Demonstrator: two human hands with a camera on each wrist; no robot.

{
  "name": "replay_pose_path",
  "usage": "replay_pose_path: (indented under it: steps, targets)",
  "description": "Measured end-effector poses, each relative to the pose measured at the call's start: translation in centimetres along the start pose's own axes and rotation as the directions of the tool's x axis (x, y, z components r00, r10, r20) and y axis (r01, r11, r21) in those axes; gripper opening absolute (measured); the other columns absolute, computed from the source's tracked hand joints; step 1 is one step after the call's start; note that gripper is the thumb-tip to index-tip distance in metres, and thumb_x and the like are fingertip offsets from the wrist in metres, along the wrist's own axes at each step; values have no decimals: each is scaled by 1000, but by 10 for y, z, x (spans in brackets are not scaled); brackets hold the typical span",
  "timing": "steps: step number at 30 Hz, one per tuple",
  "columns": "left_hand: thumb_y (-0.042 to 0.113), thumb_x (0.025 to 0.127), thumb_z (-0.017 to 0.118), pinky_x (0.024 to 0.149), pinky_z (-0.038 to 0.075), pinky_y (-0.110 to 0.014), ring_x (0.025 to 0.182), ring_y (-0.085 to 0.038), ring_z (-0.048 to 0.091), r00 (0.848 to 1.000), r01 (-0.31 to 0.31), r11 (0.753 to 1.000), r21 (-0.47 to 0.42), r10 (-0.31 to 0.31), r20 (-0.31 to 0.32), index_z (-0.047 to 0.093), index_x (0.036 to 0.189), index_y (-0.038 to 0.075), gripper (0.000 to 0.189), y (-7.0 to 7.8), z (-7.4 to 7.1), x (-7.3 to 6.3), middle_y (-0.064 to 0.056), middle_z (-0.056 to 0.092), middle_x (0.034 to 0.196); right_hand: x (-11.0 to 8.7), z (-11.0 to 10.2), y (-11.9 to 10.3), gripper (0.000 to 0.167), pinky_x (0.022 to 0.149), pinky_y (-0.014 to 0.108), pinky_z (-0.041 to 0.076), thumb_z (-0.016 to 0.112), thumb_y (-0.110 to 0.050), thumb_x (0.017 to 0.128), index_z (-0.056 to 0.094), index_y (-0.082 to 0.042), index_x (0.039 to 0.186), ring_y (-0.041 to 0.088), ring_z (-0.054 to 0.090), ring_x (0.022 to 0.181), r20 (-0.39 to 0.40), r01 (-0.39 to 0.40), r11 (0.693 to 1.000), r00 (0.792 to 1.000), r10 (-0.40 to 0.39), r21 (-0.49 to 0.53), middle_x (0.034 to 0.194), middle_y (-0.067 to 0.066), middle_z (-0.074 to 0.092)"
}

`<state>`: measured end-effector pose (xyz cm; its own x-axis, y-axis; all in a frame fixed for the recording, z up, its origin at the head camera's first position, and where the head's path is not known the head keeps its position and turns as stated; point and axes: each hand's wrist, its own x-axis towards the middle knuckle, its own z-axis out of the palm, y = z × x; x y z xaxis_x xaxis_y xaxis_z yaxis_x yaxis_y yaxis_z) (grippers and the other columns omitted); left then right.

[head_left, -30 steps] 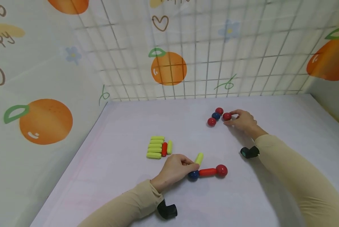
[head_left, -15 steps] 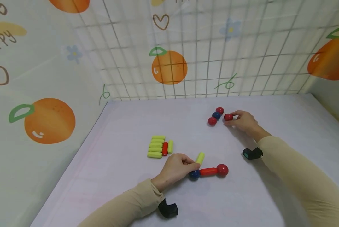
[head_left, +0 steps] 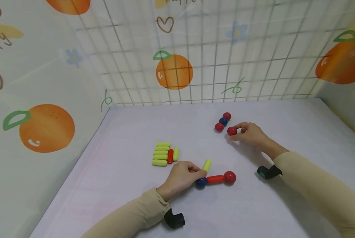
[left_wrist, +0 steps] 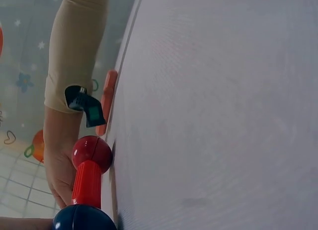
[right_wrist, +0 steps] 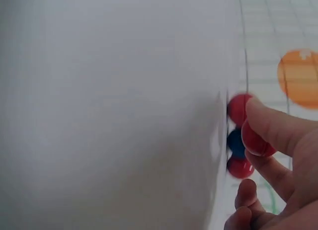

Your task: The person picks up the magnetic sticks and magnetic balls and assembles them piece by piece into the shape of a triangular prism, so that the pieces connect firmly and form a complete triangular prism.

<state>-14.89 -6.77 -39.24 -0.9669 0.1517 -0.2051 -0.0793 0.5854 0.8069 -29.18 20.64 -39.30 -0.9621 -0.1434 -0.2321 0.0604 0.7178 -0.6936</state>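
In the head view, my left hand (head_left: 181,174) has its fingertips at the joint between a blue ball (head_left: 201,183) and a yellow-green rod (head_left: 207,165), gripping the ball. A red rod (head_left: 215,179) links that ball to a large red ball (head_left: 230,177); the left wrist view shows the same red rod (left_wrist: 87,184) close up. Further back, my right hand (head_left: 251,135) pinches another red ball (head_left: 232,131) between thumb and finger, also visible as a red ball (right_wrist: 257,141) in the right wrist view. Beside it, a blue ball (head_left: 223,121) sits between two red balls (head_left: 219,127).
Left of the left hand lie several yellow-green rods (head_left: 160,157) in a stack, with one red rod (head_left: 170,156) and an upright-lying yellow-green rod (head_left: 176,154) alongside. The white tabletop (head_left: 129,205) meets a fruit-printed curtain (head_left: 135,82) at the back.
My right hand has drawn the red ball toward the front, away from the row of red and blue balls. My left hand and the joined pieces stay in place.
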Motion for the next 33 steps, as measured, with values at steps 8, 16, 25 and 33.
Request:
replay_pose_path:
  steps: [8,16,25,33]
  targets:
    - [36,83,77,62,41,-25,73,-14,55,1000,15,1000,-5,-15,-2,76,90,11,26,-1,-2,0,2,66,73,-23,25,-22,56,69,28,44,78,-36,81,63,-11,128,27,45,104,65,129,992,990,-128,-5,110,15,52]
    - [35,83,77,60,39,-25,70,-14,54,1000,15,1000,-13,-15,5,76,89,10,25,-1,-1,0,1,65,69,-39,48,-31,49,66,29,44,81,-30,78,68,-13,122,23,47,95,164,238,969,955,-246,68,100,11,54]
    - [34,83,77,60,38,-25,70,-13,54,1000,1,1000,-21,0,8,76,89,10,25,-1,1,-1,2,66,69,-42,54,-27,46,72,31,43,82,-28,78,70,-15,120,24,46,100,204,265,960,939,-278,87,103,10,55]
    - [35,83,77,60,39,-25,70,-14,54,1000,6,1000,-20,-6,7,76,89,10,26,-1,1,0,1,66,70,-44,55,-28,42,77,32,43,82,-26,78,71,-16,118,24,45,104,235,303,948,919,-317,95,104,8,56]
